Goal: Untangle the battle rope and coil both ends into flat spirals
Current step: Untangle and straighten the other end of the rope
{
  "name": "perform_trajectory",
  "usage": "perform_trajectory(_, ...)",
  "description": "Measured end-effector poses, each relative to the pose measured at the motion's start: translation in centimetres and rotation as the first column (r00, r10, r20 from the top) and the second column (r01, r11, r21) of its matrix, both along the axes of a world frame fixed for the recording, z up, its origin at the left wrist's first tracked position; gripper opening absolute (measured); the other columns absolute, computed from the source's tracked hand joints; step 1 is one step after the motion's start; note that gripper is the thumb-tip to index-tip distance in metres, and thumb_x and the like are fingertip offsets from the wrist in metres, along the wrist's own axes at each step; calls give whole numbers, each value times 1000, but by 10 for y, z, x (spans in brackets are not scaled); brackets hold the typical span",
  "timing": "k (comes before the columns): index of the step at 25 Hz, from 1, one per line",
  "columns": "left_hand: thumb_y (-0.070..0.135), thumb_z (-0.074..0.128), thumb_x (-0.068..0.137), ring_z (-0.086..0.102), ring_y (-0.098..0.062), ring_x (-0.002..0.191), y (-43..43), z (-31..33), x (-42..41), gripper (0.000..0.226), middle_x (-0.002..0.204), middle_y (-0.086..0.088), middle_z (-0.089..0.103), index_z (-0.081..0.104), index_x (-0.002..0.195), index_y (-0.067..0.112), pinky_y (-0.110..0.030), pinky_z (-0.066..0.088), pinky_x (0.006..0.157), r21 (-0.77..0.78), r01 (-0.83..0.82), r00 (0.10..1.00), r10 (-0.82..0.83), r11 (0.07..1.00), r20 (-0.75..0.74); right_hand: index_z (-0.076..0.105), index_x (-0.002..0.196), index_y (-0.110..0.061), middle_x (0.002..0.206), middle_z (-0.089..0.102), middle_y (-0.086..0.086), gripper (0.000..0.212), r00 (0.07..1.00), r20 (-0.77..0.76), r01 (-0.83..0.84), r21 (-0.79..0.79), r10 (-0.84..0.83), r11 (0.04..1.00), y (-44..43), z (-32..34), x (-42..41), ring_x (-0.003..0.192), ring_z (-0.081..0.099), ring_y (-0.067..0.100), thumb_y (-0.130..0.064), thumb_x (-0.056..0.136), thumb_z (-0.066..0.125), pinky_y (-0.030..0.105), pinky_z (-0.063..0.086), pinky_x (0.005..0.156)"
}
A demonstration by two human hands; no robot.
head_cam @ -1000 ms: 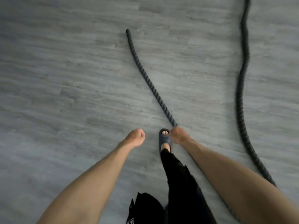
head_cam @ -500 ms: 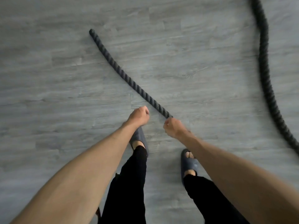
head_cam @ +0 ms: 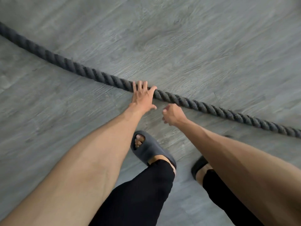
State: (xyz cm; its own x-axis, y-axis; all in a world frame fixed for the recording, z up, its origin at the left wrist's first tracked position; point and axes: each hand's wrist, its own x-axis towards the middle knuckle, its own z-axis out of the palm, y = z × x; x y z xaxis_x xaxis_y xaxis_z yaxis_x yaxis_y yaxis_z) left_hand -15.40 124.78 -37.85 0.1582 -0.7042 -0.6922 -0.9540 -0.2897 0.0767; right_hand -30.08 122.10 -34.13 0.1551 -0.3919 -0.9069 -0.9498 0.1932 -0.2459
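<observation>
One rope (head_cam: 91,74) crossed the floor (head_cam: 195,46). My left hand (head_cam: 142,97) touched it, fingers straight; my right hand (head_cam: 173,115) curled empty. Two slippers (head_cam: 151,149) stood below.

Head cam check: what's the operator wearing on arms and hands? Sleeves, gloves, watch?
Left hand and right hand are bare: no gloves, rings or watch visible. No sleeves on the left forearm or right forearm. Below: black trousers and dark grey slides.
</observation>
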Motion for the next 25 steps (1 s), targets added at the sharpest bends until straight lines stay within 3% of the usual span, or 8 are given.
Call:
perform_trajectory(4,39,77,79,38,-32,130,9,-8,-32,59,131,-13,51,49,129,21,-55,20,115,-44,-10,997,14,999,82,67,105,5,96,75,24,29,961,-66,273,101,-267,957,11,6,-56,89,74,38,-11,97,44,51,62,81)
perform_trajectory(7,23,74,85,49,-33,121,15,15,-46,42,118,-14,59,49,116,8,-54,25,111,-30,-285,947,276,958,-167,62,109,-3,98,75,21,24,902,-82,431,144,-424,891,8,36,-93,86,75,32,-13,101,42,47,63,78)
perform_trajectory(11,36,75,85,53,-22,84,-37,106,-80,41,90,-3,56,44,97,13,-26,33,67,-2,-601,724,543,799,-425,53,119,4,95,75,25,28,696,-137,703,327,-705,631,-1,99,-126,84,76,38,-15,105,38,49,64,75)
perform_trajectory(16,38,76,84,64,-24,94,-173,239,-216,42,102,-12,66,56,100,4,-39,54,85,151,-863,250,668,482,-701,51,130,8,104,72,32,93,79,-245,647,750,-966,-137,-19,205,-163,91,75,42,-71,99,13,46,63,71)
perform_trajectory(19,23,70,92,61,-23,82,-231,332,-328,28,90,-14,61,52,84,3,-44,54,83,463,-839,-194,637,287,-746,44,142,3,111,71,30,111,-297,-221,508,787,-929,-350,-54,258,-208,96,73,41,-84,87,3,44,60,71)
perform_trajectory(21,21,63,97,58,-21,69,-252,395,-399,25,82,-11,59,51,81,6,-38,51,73,629,-755,-423,599,182,-680,42,144,-4,131,61,27,105,-551,-132,471,766,-824,-437,-97,298,-264,120,61,41,-84,88,3,47,52,91)
perform_trajectory(23,26,57,100,56,-20,68,-266,438,-453,26,81,-11,57,54,87,4,-36,49,75,724,-677,-529,598,131,-603,39,137,-15,132,61,24,66,-821,14,432,669,-571,-605,-146,335,-331,121,61,38,-66,102,16,47,52,90)
perform_trajectory(25,33,51,102,55,-22,77,-276,476,-511,31,88,-12,57,55,108,3,-41,49,88,807,-574,-592,612,136,-525,35,126,-17,129,62,23,28,-918,170,391,548,-359,-739,-187,377,-418,115,65,37,-33,109,21,48,54,88)
